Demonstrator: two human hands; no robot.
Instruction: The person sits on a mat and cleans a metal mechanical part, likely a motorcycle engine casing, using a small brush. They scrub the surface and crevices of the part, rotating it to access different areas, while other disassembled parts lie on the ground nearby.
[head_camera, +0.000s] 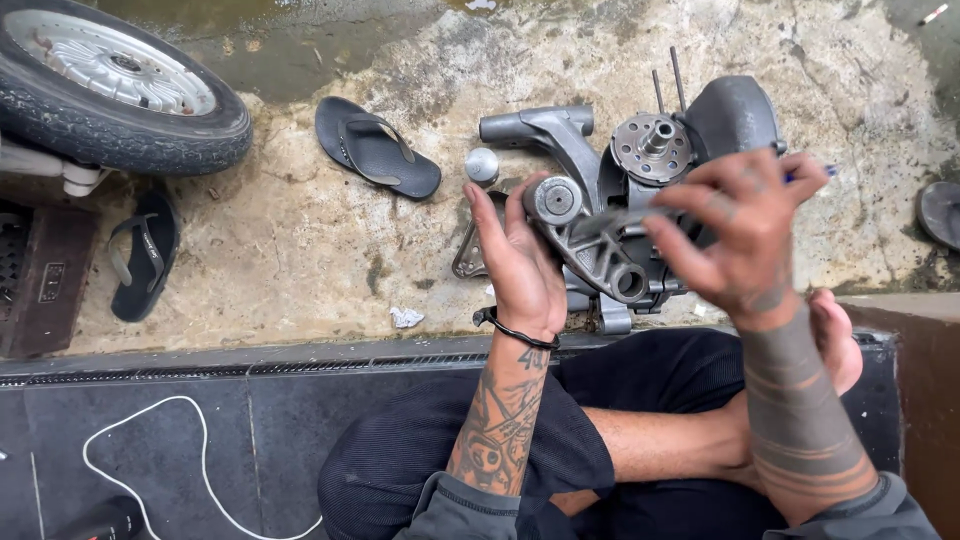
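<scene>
I hold a grey cast-metal bracket (592, 243) with round eyes at its ends between both hands, above my crossed legs. My left hand (520, 262) cups its left end from below, palm up. My right hand (738, 232) closes over its right end from above, and something blue pokes out past the fingers. Behind the bracket, on the rough concrete, lies a larger grey engine housing (655, 140) with a round hub, two thin studs and a tubular arm. A small domed metal cap (481, 165) rests just left of it.
Two black flip-flops (377, 147) (143, 255) lie on the concrete at left. A spoked motorcycle wheel (110, 85) fills the top-left corner. A white cable (165, 455) loops over dark floor tiles near me. A drain grate (300, 366) runs along the step edge.
</scene>
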